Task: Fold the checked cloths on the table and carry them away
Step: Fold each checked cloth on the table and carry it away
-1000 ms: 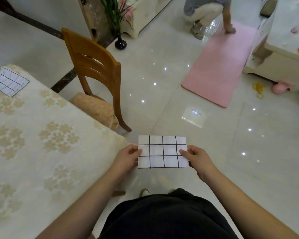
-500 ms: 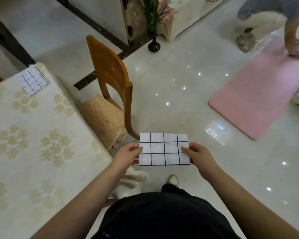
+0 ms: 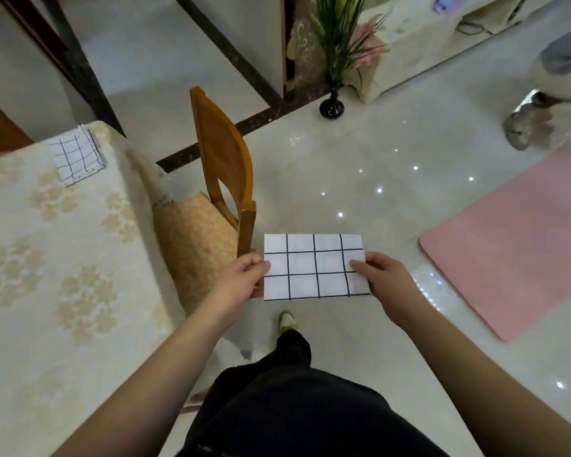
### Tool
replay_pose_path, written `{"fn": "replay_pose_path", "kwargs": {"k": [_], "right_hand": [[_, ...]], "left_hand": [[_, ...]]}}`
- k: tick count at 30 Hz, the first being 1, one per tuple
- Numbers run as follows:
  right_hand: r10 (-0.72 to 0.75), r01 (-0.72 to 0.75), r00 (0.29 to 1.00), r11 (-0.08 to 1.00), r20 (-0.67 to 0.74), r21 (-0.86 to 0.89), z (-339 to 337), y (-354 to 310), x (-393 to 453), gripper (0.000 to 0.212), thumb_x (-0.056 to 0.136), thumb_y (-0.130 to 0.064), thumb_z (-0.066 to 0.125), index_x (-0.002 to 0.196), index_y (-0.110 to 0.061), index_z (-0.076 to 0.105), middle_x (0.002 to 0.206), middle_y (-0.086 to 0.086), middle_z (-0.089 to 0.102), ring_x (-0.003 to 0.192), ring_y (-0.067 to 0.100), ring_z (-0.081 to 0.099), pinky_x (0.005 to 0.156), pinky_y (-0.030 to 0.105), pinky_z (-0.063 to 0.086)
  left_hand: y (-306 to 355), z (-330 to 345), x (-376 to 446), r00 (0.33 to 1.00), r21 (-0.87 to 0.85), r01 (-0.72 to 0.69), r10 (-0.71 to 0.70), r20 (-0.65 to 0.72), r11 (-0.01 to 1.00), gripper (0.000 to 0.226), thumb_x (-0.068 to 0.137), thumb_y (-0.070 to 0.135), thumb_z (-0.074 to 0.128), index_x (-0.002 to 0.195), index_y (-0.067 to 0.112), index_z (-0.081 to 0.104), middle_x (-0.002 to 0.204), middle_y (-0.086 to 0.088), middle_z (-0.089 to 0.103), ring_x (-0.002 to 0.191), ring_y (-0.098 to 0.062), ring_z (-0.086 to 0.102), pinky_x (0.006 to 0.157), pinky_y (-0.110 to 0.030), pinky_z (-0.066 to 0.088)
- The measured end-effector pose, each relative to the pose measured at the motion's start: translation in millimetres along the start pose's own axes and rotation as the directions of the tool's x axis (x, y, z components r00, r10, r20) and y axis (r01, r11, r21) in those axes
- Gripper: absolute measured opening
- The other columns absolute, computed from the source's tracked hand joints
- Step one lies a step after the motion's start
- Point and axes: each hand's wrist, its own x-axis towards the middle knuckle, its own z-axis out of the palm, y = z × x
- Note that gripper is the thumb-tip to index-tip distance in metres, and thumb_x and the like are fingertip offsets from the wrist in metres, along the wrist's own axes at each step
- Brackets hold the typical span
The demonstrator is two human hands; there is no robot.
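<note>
A folded checked cloth (image 3: 314, 266), white with a black grid, is being held flat in the air in front of the person, above the glossy floor (image 3: 360, 166) and off to the right of the tabletop (image 3: 47, 258). The left hand (image 3: 241, 282) is pinching its left edge, thumb lying on top, while the right hand (image 3: 381, 278) is pinching the right edge the same way, so the cloth is stretching level between them. A second checked cloth (image 3: 76, 155) is lying folded near the far corner of the tabletop, well apart from the held one, resting on the pale flowered covering. Between the two, a wooden chair (image 3: 225, 166) with a cushioned seat is standing just beside the tabletop's edge. The person's dark trousers and one shoe (image 3: 287, 319) are showing below the cloth. A pink mat (image 3: 515, 245) is lying on the floor to the right, and a black vase (image 3: 332, 107) holding green stems is standing farther back.
</note>
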Motion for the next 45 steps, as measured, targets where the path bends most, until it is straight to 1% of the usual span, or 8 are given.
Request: {"fn": "replay_pose_path", "kwargs": {"k": [10,13,19,27,32,35,40,45], "right_hand": [[-0.047,0.05,0.998,0.996,0.045,-0.072,24,-95,119,0.013,0.087,-0.014,0.068,0.091,-0.003,0.069,0.098,0.024,0.07,0.081,0.026,0.065,0.08,0.045,0.052],[-0.067,0.071,0.996,0.995,0.064,-0.069,33,-122,147,0.013,0.088,-0.013,0.067,0.095,-0.002,0.069,0.1,0.022,0.07,0.084,0.026,0.067,0.083,0.045,0.054],[-0.062,0.068,0.992,0.996,0.112,-0.05,50,-162,201,0.013,0.089,-0.01,0.064,0.099,-0.002,0.069,0.096,0.016,0.073,0.084,0.024,0.07,0.07,0.031,0.056],[-0.035,0.067,0.971,0.989,0.237,-0.129,60,-212,303,0.01,0.088,-0.015,0.066,0.094,-0.009,0.072,0.094,0.013,0.074,0.085,0.026,0.069,0.082,0.042,0.054],[-0.019,0.078,0.939,0.984,0.343,-0.159,66,-262,376,0.01,0.088,-0.014,0.067,0.093,-0.006,0.071,0.097,0.016,0.073,0.089,0.029,0.068,0.088,0.046,0.053],[-0.022,0.099,0.919,0.979,0.393,-0.178,68,-292,413,0.008,0.088,-0.012,0.067,0.091,-0.007,0.072,0.096,0.017,0.073,0.086,0.026,0.068,0.084,0.043,0.053],[-0.015,0.149,0.871,0.96,0.491,-0.235,84,-328,458,0.008,0.089,-0.012,0.066,0.092,-0.006,0.071,0.087,0.009,0.074,0.076,0.017,0.068,0.066,0.027,0.051],[0.006,0.168,0.844,0.947,0.536,-0.275,117,-351,497,0.01,0.089,-0.013,0.066,0.095,-0.007,0.071,0.089,0.009,0.074,0.075,0.016,0.069,0.061,0.022,0.051]], "left_hand": [[90,-11,99,0.998,-0.092,-0.043,0.037,-0.056,0.995,0.016,0.096,0.023,0.058,0.099,0.012,0.069,0.098,-0.012,0.073,0.092,-0.03,0.07,0.085,-0.042,0.057],[117,-17,123,0.995,-0.062,-0.071,0.066,-0.072,0.996,0.016,0.094,0.028,0.059,0.094,0.014,0.068,0.094,-0.013,0.072,0.088,-0.036,0.068,0.085,-0.044,0.055],[154,-26,162,0.989,-0.087,-0.114,0.105,-0.109,0.99,0.02,0.094,0.026,0.06,0.098,0.008,0.067,0.107,-0.028,0.063,0.093,-0.041,0.063,0.093,-0.054,0.049],[195,-15,224,0.971,-0.195,-0.109,0.062,-0.231,0.975,0.02,0.095,0.021,0.058,0.1,0.004,0.067,0.098,-0.017,0.071,0.084,-0.025,0.066,0.075,-0.036,0.053],[237,-1,265,0.937,-0.24,-0.134,0.044,-0.345,0.961,0.013,0.092,0.018,0.062,0.09,0.007,0.068,0.084,-0.011,0.07,0.079,-0.028,0.065,0.074,-0.038,0.054],[257,5,284,0.921,-0.229,-0.138,0.039,-0.388,0.964,0.014,0.089,0.025,0.066,0.092,0.012,0.071,0.097,-0.017,0.071,0.095,-0.04,0.065,0.089,-0.05,0.051],[283,9,312,0.887,-0.269,-0.129,-0.01,-0.461,0.955,0.008,0.089,0.025,0.067,0.085,0.019,0.07,0.075,-0.003,0.065,0.071,-0.022,0.06,0.065,-0.033,0.051],[299,-5,336,0.861,-0.319,-0.133,-0.05,-0.506,0.938,0.017,0.087,0.032,0.066,0.093,0.017,0.072,0.099,-0.012,0.073,0.097,-0.035,0.068,0.091,-0.05,0.054]]}}
